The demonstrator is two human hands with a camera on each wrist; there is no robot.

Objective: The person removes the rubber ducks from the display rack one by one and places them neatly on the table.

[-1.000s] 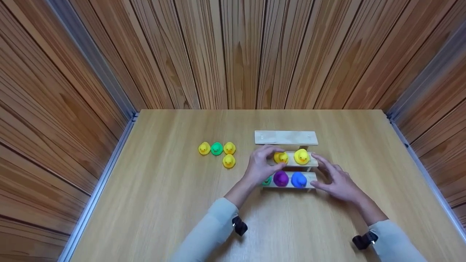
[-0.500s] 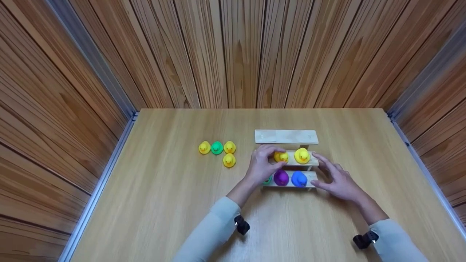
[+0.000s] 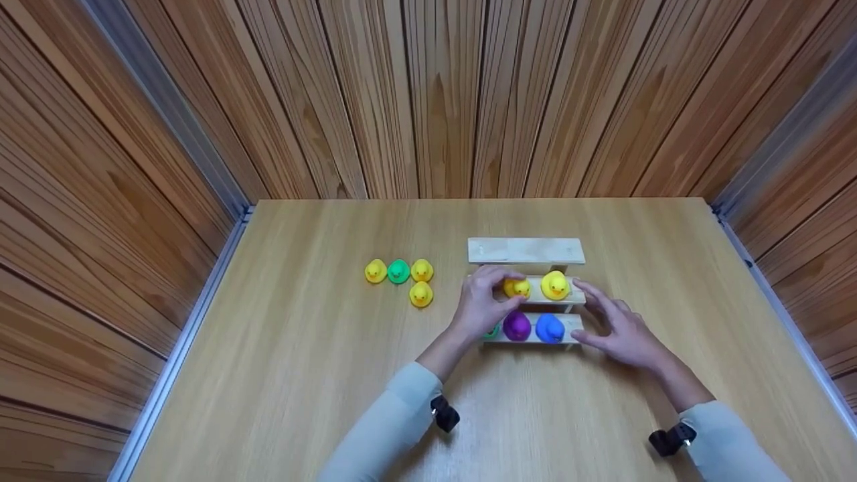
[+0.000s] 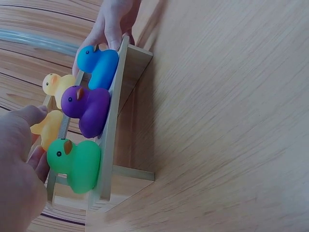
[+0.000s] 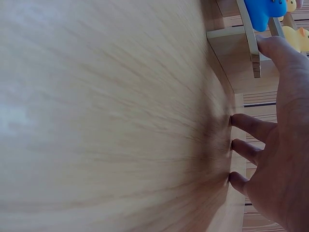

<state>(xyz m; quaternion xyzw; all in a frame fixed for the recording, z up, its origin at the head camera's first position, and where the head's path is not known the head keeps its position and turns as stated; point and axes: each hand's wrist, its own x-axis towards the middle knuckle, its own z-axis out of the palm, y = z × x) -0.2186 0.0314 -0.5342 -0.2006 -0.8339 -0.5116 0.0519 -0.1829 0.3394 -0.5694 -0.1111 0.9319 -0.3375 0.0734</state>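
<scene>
My left hand (image 3: 483, 302) pinches a yellow rubber duck (image 3: 517, 288) between thumb and fingers, at the left of the middle step of a wooden three-step stand (image 3: 526, 251). A second yellow duck (image 3: 555, 286) sits to its right. On the front step are a green duck (image 4: 77, 164), a purple duck (image 4: 89, 110) and a blue duck (image 4: 100, 65); the green one is partly behind my left hand in the head view. At the stand's right end, my right hand (image 3: 622, 333) is spread, its thumb touching the front step and other fingertips resting on the tabletop.
Left of the stand, a green duck (image 3: 398, 271) stands between two yellow ducks (image 3: 375, 271), with another yellow duck (image 3: 420, 294) in front of the right one. The stand's back step carries no duck. Wood-plank walls (image 3: 442, 100) enclose the wooden table (image 3: 301, 321).
The yellow duck at my left fingers has turned slightly toward the front, and my left wrist has shifted a little rightward. My right hand has stayed in place.
</scene>
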